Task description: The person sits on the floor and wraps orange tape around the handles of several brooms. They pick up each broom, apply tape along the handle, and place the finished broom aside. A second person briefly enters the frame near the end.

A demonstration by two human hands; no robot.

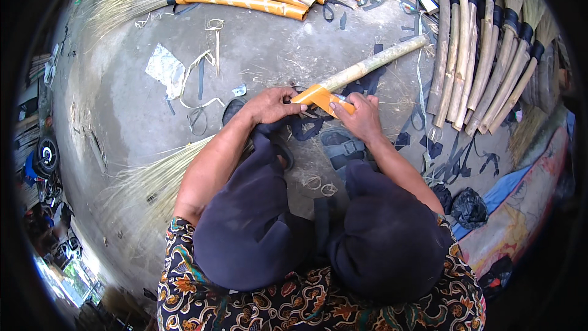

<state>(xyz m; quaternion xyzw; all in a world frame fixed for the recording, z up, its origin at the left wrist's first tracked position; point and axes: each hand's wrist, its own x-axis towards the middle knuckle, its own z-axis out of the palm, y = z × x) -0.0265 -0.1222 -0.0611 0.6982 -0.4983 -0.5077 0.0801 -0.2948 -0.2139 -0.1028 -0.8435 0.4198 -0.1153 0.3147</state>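
Note:
My left hand is closed around the handle of a broom, near the middle of the picture. Its pale bamboo handle slants up to the right, and its straw bristles fan out to the left beneath my left forearm. A glossy orange strip wraps the handle beside my left fingers. The strip's free part runs to my right hand, whose fingers pinch it just right of the handle. Whether a roll sits in that hand I cannot make out.
Brooms with orange-wrapped handles lie at the top left. Several bare-handled brooms lie at the right. Black rubber strips, a white scrap and a black plastic bag are on the concrete floor.

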